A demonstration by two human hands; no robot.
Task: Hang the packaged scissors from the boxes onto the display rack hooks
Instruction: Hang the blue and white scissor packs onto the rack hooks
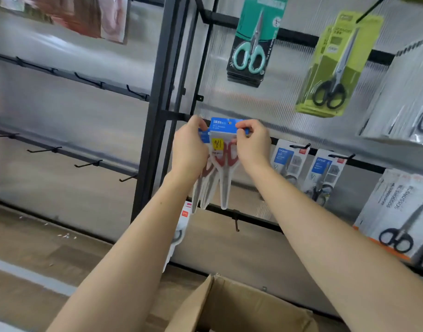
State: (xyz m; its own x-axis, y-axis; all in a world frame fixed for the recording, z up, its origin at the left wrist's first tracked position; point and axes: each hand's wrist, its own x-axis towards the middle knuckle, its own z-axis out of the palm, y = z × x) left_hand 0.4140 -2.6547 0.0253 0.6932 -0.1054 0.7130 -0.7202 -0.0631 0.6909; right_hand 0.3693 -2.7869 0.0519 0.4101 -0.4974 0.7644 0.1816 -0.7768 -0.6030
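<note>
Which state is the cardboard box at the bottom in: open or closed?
Open: the cardboard box has a flap raised at its left, with its interior exposed. Its contents cannot be seen.

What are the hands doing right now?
Left hand: grips a bunch of red scissors packs.
Right hand: pinches the front pack's blue card at its top corner.

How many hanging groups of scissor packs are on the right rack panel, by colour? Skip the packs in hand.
Teal card, teal handles: 1
Lime-green card, black handles: 1
Grey bags, far right: 1
White card with blue label: 2
White card with orange base, black handles: 1
Total: 6 groups; packs per stack cannot be counted.
</note>
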